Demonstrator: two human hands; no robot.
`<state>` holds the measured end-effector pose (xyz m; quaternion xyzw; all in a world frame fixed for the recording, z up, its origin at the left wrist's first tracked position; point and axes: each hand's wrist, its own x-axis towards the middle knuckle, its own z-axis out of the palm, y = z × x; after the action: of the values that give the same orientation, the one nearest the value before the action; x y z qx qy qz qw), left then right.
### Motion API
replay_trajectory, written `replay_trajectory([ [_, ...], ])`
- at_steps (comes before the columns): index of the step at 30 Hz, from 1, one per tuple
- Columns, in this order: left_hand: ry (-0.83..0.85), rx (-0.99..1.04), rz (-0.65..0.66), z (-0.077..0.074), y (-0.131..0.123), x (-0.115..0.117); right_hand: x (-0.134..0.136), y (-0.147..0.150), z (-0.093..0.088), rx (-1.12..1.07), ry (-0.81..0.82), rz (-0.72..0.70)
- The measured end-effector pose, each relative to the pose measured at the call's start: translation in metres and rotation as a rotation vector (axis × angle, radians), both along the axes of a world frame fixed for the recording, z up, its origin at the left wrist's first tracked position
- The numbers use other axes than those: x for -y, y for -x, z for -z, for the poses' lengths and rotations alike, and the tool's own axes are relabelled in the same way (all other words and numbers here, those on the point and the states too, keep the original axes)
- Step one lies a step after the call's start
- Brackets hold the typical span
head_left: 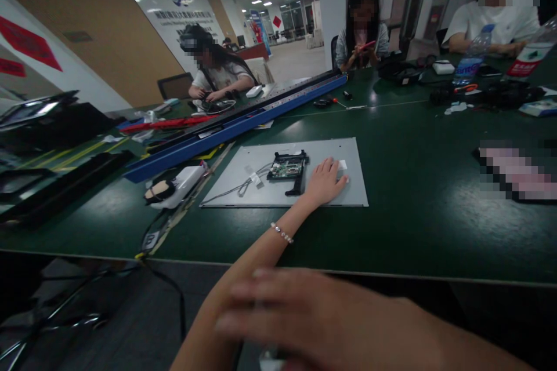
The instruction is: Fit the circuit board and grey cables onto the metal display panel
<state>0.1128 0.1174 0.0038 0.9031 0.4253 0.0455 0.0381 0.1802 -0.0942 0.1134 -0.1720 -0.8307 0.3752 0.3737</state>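
My left hand, with a beaded bracelet on its wrist, lies flat with fingers spread on a grey metal-backed panel. Just left of it, a green circuit board in a black bracket sits on the panel. Thin grey cables run from the board toward the panel's lower left corner, with a piece of clear tape across them. Close to the camera, my right hand crosses in front of my left forearm. It is blurred, its fingers are stretched out, and nothing shows in it.
Long blue and black strips lie behind the panel. A white power strip with a plug is at left. Bottles, a blurred pink item and tools are farther out. Three people sit across the green table.
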Motion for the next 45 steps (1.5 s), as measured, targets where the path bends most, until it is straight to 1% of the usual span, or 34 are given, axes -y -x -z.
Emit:
replay_trajectory([
  [1, -0.007, -0.009, -0.01, 0.0, 0.0, 0.0, -0.008, -0.021, -0.001, -0.037, 0.05, 0.139],
  [2, -0.013, -0.015, -0.017, -0.001, -0.001, 0.001, -0.017, -0.045, 0.001, -0.153, 0.085, 0.354],
  [3, -0.013, -0.019, -0.019, -0.001, -0.001, 0.001, -0.026, -0.07, 0.005, -0.294, 0.108, 0.569],
  [4, -0.01, -0.019, -0.018, -0.002, -0.001, 0.002, -0.036, -0.097, 0.011, -0.429, 0.117, 0.751],
  [5, -0.005, -0.017, -0.014, -0.004, -0.001, 0.002, -0.044, -0.122, 0.019, -0.54, 0.119, 0.896],
  [7, 0.005, -0.014, -0.012, -0.007, -0.001, 0.004, -0.06, -0.165, 0.036, -0.703, 0.088, 1.118],
  [9, 0.007, -0.016, -0.017, -0.01, -0.001, 0.006, -0.073, -0.192, 0.052, -0.701, 0.09, 1.209],
  [10, 0.002, -0.015, -0.016, -0.011, -0.001, 0.007, -0.079, -0.198, 0.058, -0.652, 0.112, 1.205],
  [12, -0.018, -0.017, -0.015, -0.014, -0.003, 0.01, -0.091, -0.196, 0.069, -0.453, 0.168, 1.135],
  [14, -0.054, -0.035, -0.021, -0.018, -0.002, 0.012, -0.103, -0.182, 0.078, -0.126, 0.202, 0.991],
  [16, -0.101, -0.061, -0.037, -0.022, 0.002, 0.014, -0.114, -0.164, 0.088, 0.211, 0.181, 0.819],
  [19, -0.162, -0.088, -0.1, -0.028, 0.021, 0.016, -0.126, -0.145, 0.103, 0.55, 0.103, 0.617],
  [20, -0.184, -0.092, -0.127, -0.03, 0.03, 0.017, -0.128, -0.141, 0.107, 0.628, 0.073, 0.573],
  [22, -0.226, -0.099, -0.175, -0.031, 0.049, 0.019, -0.13, -0.136, 0.114, 0.73, 0.021, 0.529],
  [25, -0.232, -0.106, -0.233, -0.029, 0.073, 0.018, -0.129, -0.132, 0.12, 0.775, -0.031, 0.538],
  [28, -0.184, -0.103, -0.272, -0.024, 0.084, 0.007, -0.127, -0.131, 0.121, 0.775, -0.06, 0.566],
  [34, -0.198, -0.071, -0.331, -0.02, 0.082, -0.04, -0.126, -0.129, 0.12, 0.803, -0.072, 0.578],
  [37, -0.199, -0.067, -0.379, -0.02, 0.082, -0.059, -0.127, -0.129, 0.121, 0.8, -0.074, 0.583],
  [40, -0.204, -0.055, -0.397, -0.018, 0.084, -0.067, -0.127, -0.13, 0.123, 0.791, -0.079, 0.586],
  [45, -0.201, -0.042, -0.379, -0.017, 0.089, -0.066, -0.126, -0.13, 0.122, 0.785, -0.084, 0.586],
])
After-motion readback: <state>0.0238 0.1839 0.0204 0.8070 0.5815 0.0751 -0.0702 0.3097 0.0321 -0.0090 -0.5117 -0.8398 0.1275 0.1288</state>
